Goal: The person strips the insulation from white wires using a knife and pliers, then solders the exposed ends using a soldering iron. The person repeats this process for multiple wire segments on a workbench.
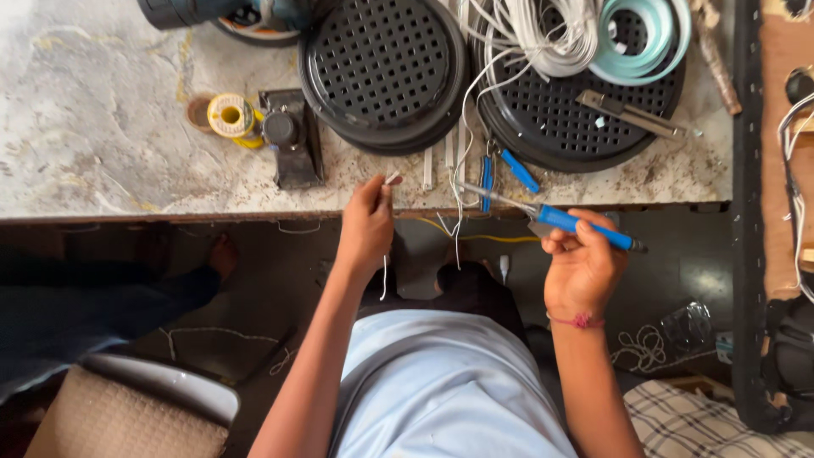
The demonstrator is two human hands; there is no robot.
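Note:
My left hand (367, 225) pinches a thin white wire (384, 271) at the front edge of the marble worktop (93, 127); the wire's tip sticks up by my fingers and the rest hangs below. My right hand (582, 263) grips a blue-handled soldering iron (551, 218), its metal tip pointing left toward the worktop edge, a short way right of the left hand. Several short white wire pieces (428, 167) lie on the edge between the hands.
Two round black perforated grilles (381, 68) (585, 110) sit on the worktop, one carrying coiled white wire (543, 34) and a teal tape roll (644, 38). A yellow solder spool (230, 115), a small black block (288, 136), and blue-handled pliers (500, 174) lie nearby. A chair (127, 407) stands lower left.

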